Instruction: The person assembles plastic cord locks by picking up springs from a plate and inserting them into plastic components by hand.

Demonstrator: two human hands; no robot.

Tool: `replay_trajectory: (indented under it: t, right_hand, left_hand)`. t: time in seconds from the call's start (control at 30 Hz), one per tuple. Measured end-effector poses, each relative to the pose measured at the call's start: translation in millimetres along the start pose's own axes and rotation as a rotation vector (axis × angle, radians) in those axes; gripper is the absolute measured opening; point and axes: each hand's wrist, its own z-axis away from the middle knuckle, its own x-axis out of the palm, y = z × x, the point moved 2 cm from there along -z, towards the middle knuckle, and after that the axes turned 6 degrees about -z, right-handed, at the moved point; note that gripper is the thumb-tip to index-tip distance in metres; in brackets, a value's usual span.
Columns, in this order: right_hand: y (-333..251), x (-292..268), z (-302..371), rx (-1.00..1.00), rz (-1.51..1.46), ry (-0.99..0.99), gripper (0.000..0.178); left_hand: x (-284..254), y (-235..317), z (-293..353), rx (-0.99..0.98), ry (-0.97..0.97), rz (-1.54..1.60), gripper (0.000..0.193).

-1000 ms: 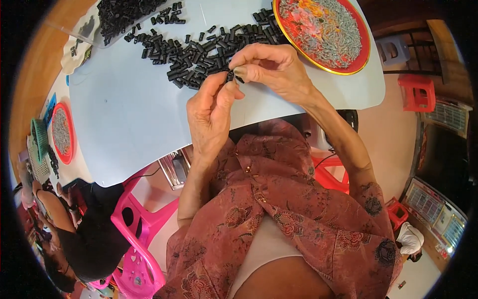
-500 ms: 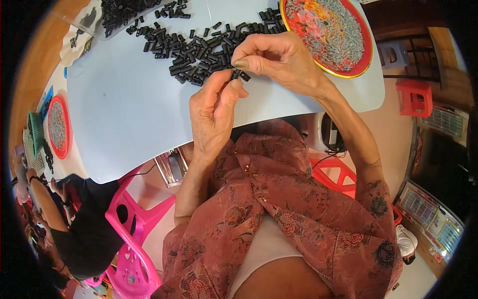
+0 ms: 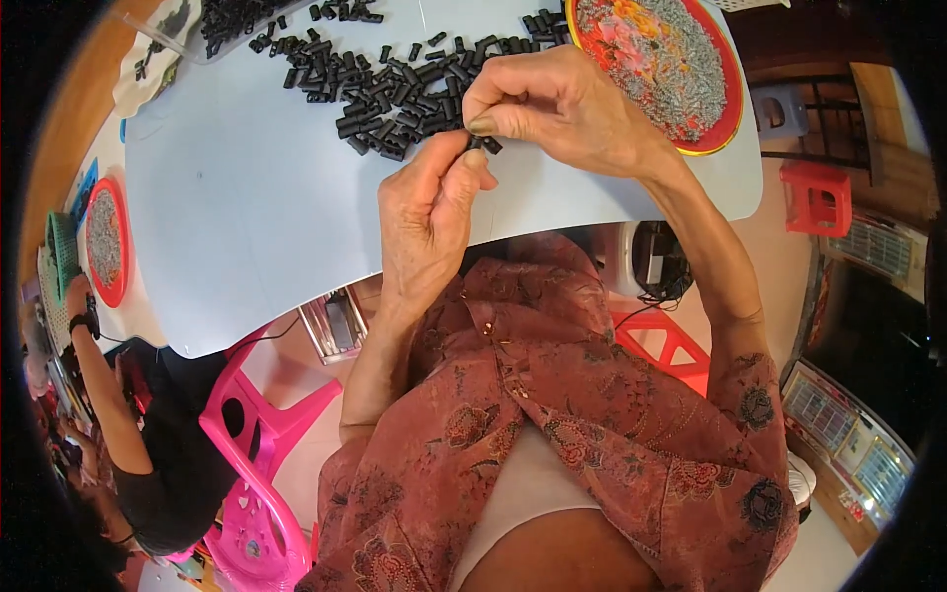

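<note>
My left hand is closed, with thumb and forefinger pinching a small black plastic piece above the table's near edge. My right hand meets it from the right, thumb and forefinger pressed together right over that piece. Whatever those right fingertips hold is too small and too covered to make out. Just beyond both hands lies a loose pile of short black plastic pieces. To the right of the pile, a red round tray with a yellow rim carries many small silvery screw-like parts.
A clear bin of black pieces stands at the far left of the pale table. Leftward are a red tray of metal parts, a green basket and a pink chair. A co-worker's arm reaches in there.
My hands stay together, with the fingertips slightly closer over the black piece. At the left, the co-worker's arm has stretched forward toward the green basket.
</note>
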Motion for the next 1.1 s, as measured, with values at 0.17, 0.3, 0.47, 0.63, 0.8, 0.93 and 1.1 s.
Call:
replay_trajectory:
  t: [0.17, 0.3, 0.47, 0.63, 0.8, 0.93, 1.1]
  right_hand:
    - [-1.4, 2.7, 0.6, -0.003, 0.019, 0.014, 0.008]
    - [-2.2, 5.9, 6.4, -0.012, 0.019, 0.055, 0.010]
    - [12.4, 8.1, 11.2, 0.080, -0.316, 0.032, 0.018]
    - [20.5, 18.7, 17.8, 0.100, -0.482, 0.099, 0.020]
    - [30.7, 25.7, 20.8, 0.079, -0.530, 0.273, 0.016]
    - [29.8, 24.3, 16.4, 0.050, -0.550, 0.290, 0.015]
    - [22.9, 11.0, 14.1, 0.109, -0.305, 0.193, 0.017]
  left_hand:
    - [-0.4, 3.2, -0.1, -0.022, -0.001, -0.025, 0.014]
    - [-0.6, 0.6, 0.9, -0.016, 0.002, -0.022, 0.014]
    - [1.0, -5.7, 0.3, 0.034, 0.036, 0.043, 0.015]
    - [0.9, -5.9, 0.4, 0.035, 0.046, 0.062, 0.016]
    - [2.1, -3.5, -0.4, 0.051, 0.049, 0.077, 0.017]
    - [0.9, -6.6, 0.7, 0.026, 0.044, 0.088, 0.017]
    - [1.3, -4.8, 0.2, -0.014, 0.030, 0.076, 0.016]
